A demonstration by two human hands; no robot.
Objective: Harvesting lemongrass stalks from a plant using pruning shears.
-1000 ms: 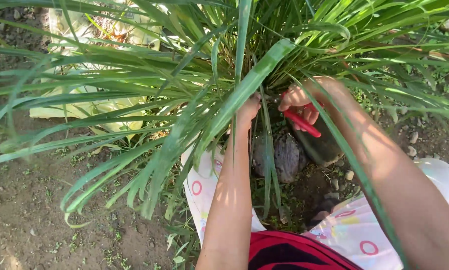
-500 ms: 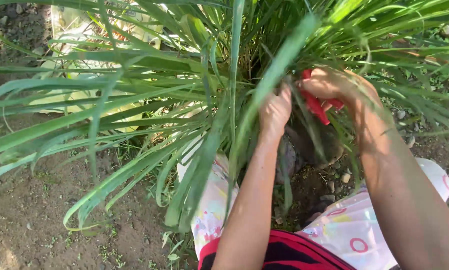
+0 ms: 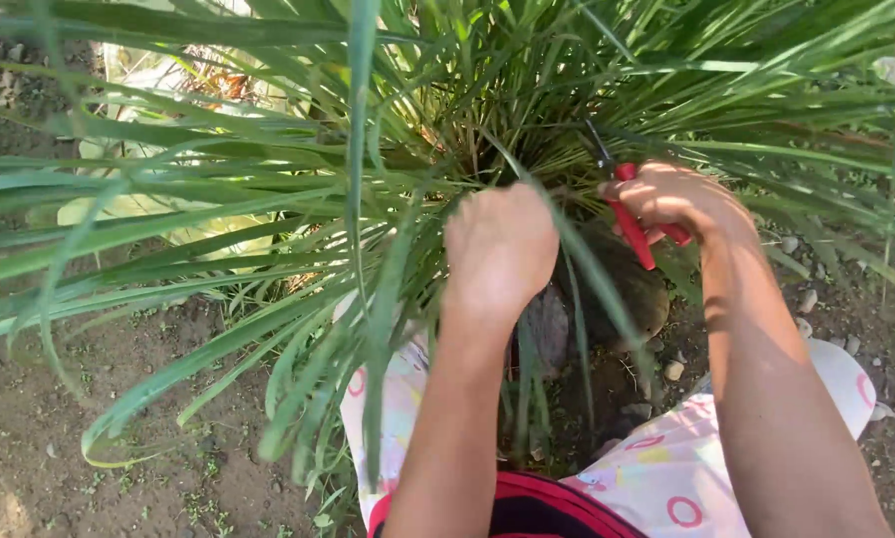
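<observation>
Left hand (image 3: 499, 249) fisted around long green grass blades (image 3: 268, 209) at clump base; right hand (image 3: 678, 199) gripping red-handled metal shears (image 3: 635, 224), tips pointing into the clump, above grey stones (image 3: 607, 309).

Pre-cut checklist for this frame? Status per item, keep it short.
1. Right hand grips the red shears: ok.
2. Left hand closed on the leaves near the clump base: ok.
3. Shear tips point into the clump, apart from the left hand: ok.
4. Blades open or shut: cannot tell, leaves hide them.
5. Which stalk sits between the blades: cannot tell.
6. Rocks lie under the shears, close to the cutting spot: not ok.
</observation>
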